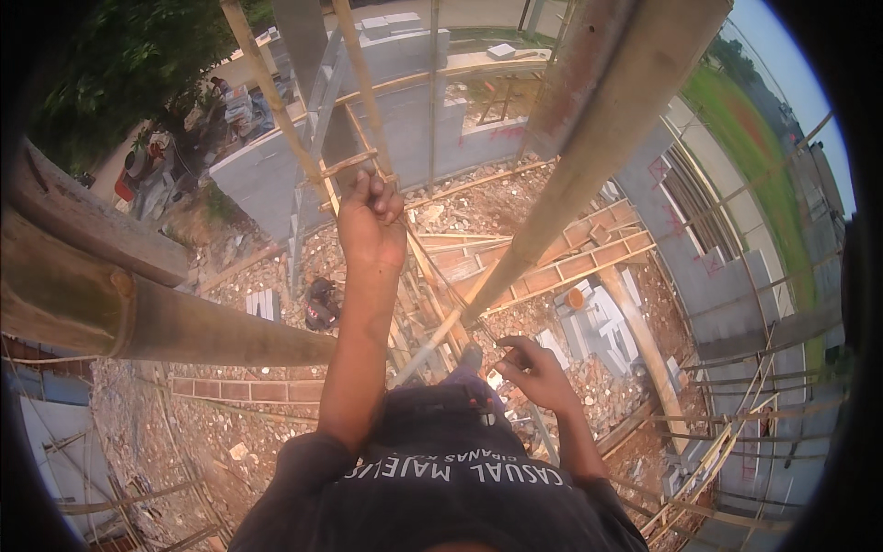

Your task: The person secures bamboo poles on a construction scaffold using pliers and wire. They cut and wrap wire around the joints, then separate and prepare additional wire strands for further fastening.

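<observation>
My left hand (372, 223) is raised ahead of me, palm side showing, with its fingers curled in. What they hold, if anything, is too small to make out. A thin dark strand (430, 260) runs from beside this hand down toward the foot of a bamboo pole (575, 184). My right hand (541, 370) is lower and nearer my body, thumb and forefinger apart, with nothing visible between them. The bamboo pole slants between my hands toward the upper right. A thick bamboo pole (212, 328) passes behind my left forearm.
Far below lies rubble ground with wooden formwork panels (552, 259) and stacked pale blocks (593, 327). A person (320, 304) is down there. Grey block walls (405, 129) enclose the site. More bamboo poles (269, 87) rise at upper left, and a wooden beam (101, 225) is at left.
</observation>
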Demonstrator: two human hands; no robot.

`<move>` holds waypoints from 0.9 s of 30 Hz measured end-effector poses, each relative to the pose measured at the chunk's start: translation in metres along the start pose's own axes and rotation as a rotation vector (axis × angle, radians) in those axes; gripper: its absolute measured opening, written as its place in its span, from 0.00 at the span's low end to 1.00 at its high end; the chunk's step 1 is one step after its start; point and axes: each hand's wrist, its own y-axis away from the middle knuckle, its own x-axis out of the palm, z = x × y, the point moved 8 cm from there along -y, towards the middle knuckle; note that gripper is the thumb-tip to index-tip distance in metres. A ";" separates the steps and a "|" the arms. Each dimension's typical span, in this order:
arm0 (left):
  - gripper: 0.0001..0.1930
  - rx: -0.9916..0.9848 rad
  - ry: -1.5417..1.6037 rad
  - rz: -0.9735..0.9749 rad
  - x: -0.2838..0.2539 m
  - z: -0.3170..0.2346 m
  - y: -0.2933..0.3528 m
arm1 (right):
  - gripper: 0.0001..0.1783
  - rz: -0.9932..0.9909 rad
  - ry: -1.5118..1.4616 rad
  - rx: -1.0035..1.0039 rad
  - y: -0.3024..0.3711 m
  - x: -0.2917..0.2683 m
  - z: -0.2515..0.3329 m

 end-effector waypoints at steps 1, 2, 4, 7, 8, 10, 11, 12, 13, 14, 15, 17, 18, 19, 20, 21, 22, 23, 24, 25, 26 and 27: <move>0.06 -0.035 0.016 -0.008 0.000 0.012 0.010 | 0.18 -0.009 -0.053 -0.020 -0.009 0.005 0.005; 0.06 -0.032 -0.001 -0.006 -0.003 0.021 0.017 | 0.18 -0.086 -0.112 -0.091 -0.014 0.003 0.012; 0.06 -0.020 -0.040 0.000 -0.012 0.030 0.019 | 0.16 -0.239 -0.233 -0.240 -0.023 -0.004 0.036; 0.06 -0.061 -0.074 0.024 -0.009 0.025 0.035 | 0.12 -0.644 0.375 -0.547 -0.011 -0.049 0.082; 0.06 -0.088 -0.076 0.036 -0.004 0.022 0.048 | 0.14 -0.743 0.569 -0.709 -0.007 -0.053 0.094; 0.07 -0.146 -0.099 0.149 0.017 0.022 0.082 | 0.16 -0.788 0.720 -0.629 -0.021 -0.062 0.079; 0.07 -0.180 -0.108 0.209 0.029 0.024 0.102 | 0.17 -0.803 0.790 -0.598 -0.033 -0.060 0.074; 0.07 -0.248 -0.122 0.263 0.039 0.032 0.120 | 0.17 -0.625 0.816 -0.532 -0.047 -0.043 0.067; 0.07 -0.271 -0.205 0.310 0.041 0.042 0.129 | 0.17 -0.447 0.840 -0.468 -0.054 -0.020 0.056; 0.07 -0.231 -0.236 0.291 0.043 0.042 0.120 | 0.17 -0.194 0.823 -0.472 -0.053 0.011 0.043; 0.07 -0.196 -0.264 0.269 0.044 0.044 0.105 | 0.17 -0.003 0.742 -0.596 -0.042 0.042 0.037; 0.07 -0.120 -0.291 0.173 0.035 0.038 0.064 | 0.16 0.159 0.589 -0.682 -0.010 0.072 0.073; 0.07 -0.102 -0.282 0.127 0.021 0.031 0.053 | 0.15 0.040 0.664 -0.728 0.001 0.057 0.086; 0.07 -0.085 -0.283 0.096 0.009 0.020 0.042 | 0.14 -0.097 0.729 -0.780 0.008 0.040 0.097; 0.06 -0.073 -0.283 0.067 0.001 0.011 0.036 | 0.14 -0.241 0.789 -0.829 0.011 0.021 0.106; 0.06 -0.102 -0.248 0.067 0.000 0.008 0.043 | 0.14 -0.505 0.739 -0.868 0.008 -0.008 0.116; 0.06 -0.157 -0.224 0.091 0.003 0.010 0.058 | 0.14 -0.769 0.665 -0.883 0.006 -0.032 0.118; 0.07 -0.213 -0.199 0.116 0.010 0.012 0.076 | 0.15 -0.746 0.719 -0.802 -0.017 -0.035 0.112; 0.07 -0.280 -0.175 0.136 0.019 0.013 0.094 | 0.15 -0.720 0.774 -0.708 -0.039 -0.035 0.098; 0.07 -0.313 -0.168 0.199 0.033 0.013 0.109 | 0.16 -0.692 0.826 -0.617 -0.055 -0.033 0.077; 0.07 -0.295 -0.209 0.209 0.033 0.017 0.108 | 0.16 -0.427 0.856 -0.484 -0.068 -0.004 0.043; 0.07 -0.273 -0.248 0.221 0.034 0.021 0.102 | 0.15 -0.178 0.789 -0.547 -0.066 0.035 0.026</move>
